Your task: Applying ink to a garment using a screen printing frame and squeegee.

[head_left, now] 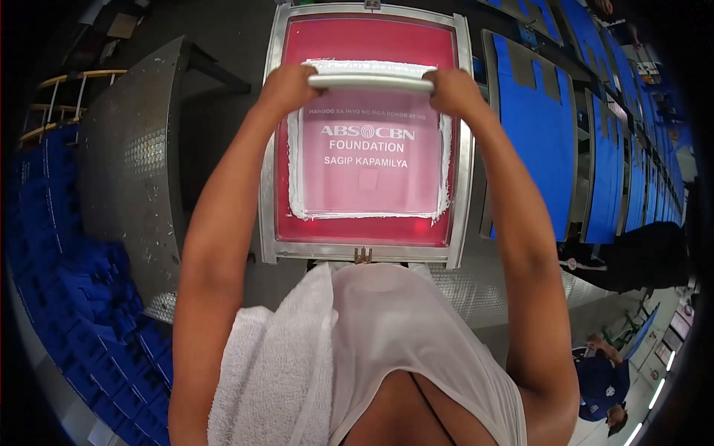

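Both my arms reach forward over a screen-printing frame (462,186) with metal sides and a red mesh. My left hand (291,91) is closed round the left end of a pale squeegee (375,82). Its right end sits in the closed grip of my right hand (455,93). The squeegee lies crosswise near the far end of the pink printing area (335,192), which carries white lettering. Thick white ink (296,171) borders that area on its sides and near edge, and a band of it lies just beyond the squeegee. The squeegee's lower edge is hidden.
Blue cut fabric pieces (539,111) lie on boards in rows at the right. A worn metal table (134,149) stands at the left, with stacked blue items (82,290) beside it. A person (601,379) is at the lower right. A white towel (275,364) hangs over my left shoulder.
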`<state>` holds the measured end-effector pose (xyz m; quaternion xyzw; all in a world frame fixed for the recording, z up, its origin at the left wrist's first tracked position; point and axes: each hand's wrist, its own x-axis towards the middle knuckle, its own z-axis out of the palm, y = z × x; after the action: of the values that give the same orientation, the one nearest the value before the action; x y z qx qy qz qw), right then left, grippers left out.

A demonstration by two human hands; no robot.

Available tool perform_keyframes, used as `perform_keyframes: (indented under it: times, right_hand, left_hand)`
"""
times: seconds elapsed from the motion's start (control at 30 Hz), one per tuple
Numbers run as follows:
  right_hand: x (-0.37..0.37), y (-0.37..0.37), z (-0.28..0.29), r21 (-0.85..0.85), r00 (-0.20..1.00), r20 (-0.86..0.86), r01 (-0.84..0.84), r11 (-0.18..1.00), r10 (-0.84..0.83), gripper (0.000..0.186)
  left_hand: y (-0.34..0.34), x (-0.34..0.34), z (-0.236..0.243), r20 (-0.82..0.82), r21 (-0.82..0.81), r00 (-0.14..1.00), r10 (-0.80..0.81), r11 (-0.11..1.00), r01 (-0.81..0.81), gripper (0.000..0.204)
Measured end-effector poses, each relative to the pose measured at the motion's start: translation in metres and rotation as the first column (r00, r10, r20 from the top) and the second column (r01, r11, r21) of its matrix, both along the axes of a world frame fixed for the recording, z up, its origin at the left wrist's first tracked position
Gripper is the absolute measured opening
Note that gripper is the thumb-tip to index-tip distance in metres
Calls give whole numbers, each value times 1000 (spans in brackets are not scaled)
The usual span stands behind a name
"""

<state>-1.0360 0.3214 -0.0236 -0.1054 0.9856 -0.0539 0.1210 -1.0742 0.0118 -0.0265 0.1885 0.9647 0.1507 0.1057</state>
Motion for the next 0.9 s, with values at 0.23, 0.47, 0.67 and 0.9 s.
perform_keyframes:
  times: [0.23, 0.47, 0.67, 0.9]
  right_hand:
    - [242, -39, 25, -138, 990, 132, 59, 989, -40, 31]
    - [113, -18, -23, -31, 998, -51, 37, 999, -39, 37]
    - [7, -9, 7, -5, 1000, 6, 29, 1000, -29, 36]
    - [236, -41, 21, -82, 975, 218, 68, 994, -49, 46]
  left_hand:
    - [-35, 243, 16, 106, 94, 987, -123, 989, 113, 42]
    - [-20, 105, -25, -56, 78, 998, -40, 996, 44, 38]
    - [1, 1, 5, 0, 49, 1000, -7, 999, 7, 31]
    - [-44, 233, 14, 26, 149, 989, -145, 979, 140, 37]
